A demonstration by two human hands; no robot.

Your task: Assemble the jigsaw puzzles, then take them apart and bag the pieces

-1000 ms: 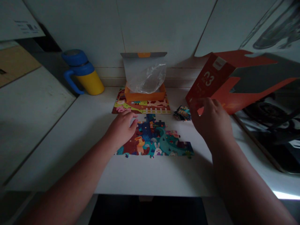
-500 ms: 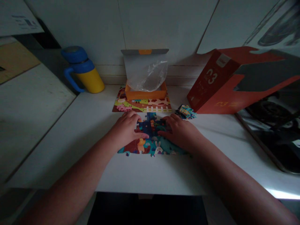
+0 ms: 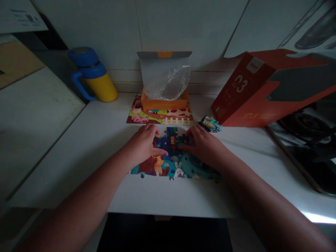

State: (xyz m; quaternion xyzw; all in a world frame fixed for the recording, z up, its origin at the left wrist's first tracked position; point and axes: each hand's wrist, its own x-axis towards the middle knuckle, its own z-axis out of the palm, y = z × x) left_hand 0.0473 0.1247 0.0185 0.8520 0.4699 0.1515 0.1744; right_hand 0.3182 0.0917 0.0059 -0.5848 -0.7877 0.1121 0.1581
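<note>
A partly assembled jigsaw puzzle (image 3: pixel 172 159) lies flat on the white counter in front of me. Its picture has a white rabbit, a fox-like animal and a teal creature. My left hand (image 3: pixel 147 143) is curved over the puzzle's left side, with the thumb on top and the fingers bent at the upper part. Mirroring it, my right hand (image 3: pixel 201 143) grips the right side, thumb pointing inward. Both hands hide parts of the puzzle under them. Just beyond my right hand sits a small pile of loose puzzle pieces (image 3: pixel 210 124).
An open orange box (image 3: pixel 165 104) with clear plastic (image 3: pixel 170 85) in it stands on a farm picture sheet (image 3: pixel 149 117). At the back left is a blue and yellow jug (image 3: pixel 101 85). A large red box (image 3: pixel 244 101) leans on the right, beside a stove (image 3: pixel 309 140).
The puzzle has slid slightly toward me, with both hands still on it. The view has shifted a little. The pile and boxes stay where they were.
</note>
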